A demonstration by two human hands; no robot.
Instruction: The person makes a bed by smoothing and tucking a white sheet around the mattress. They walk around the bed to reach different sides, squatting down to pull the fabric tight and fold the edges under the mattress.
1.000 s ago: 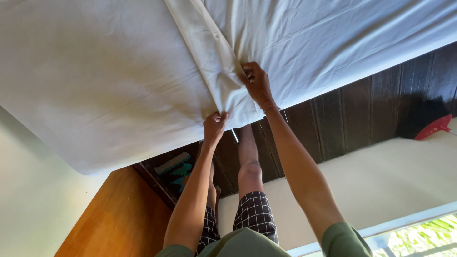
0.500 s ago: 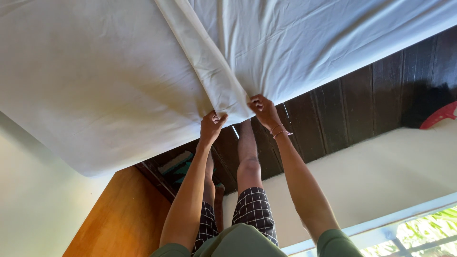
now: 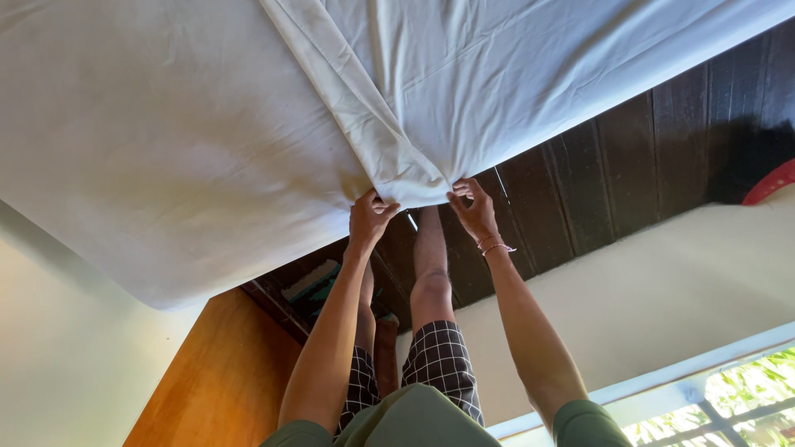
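A white sheet (image 3: 513,91) lies over a bare white mattress (image 3: 166,165), with a folded band running diagonally down to the mattress's near edge. My left hand (image 3: 368,219) pinches the sheet's hem at that edge. My right hand (image 3: 474,209), with a thin bracelet on its wrist, grips the same hem just to the right. Both hands hold the cloth where the folded band ends. The picture appears upside down; my legs in checked shorts (image 3: 439,364) show between my arms.
A dark plank floor (image 3: 646,157) runs beside the bed. An orange-brown wooden cabinet (image 3: 224,372) stands near my left arm. A cream wall (image 3: 662,298) and a window with green leaves (image 3: 729,397) sit at the right. A red object (image 3: 770,184) lies at the far right.
My right hand has slid down the folded band to the mattress edge, level with my left hand. The sheet's fold has been drawn toward the edge. My left hand has barely moved.
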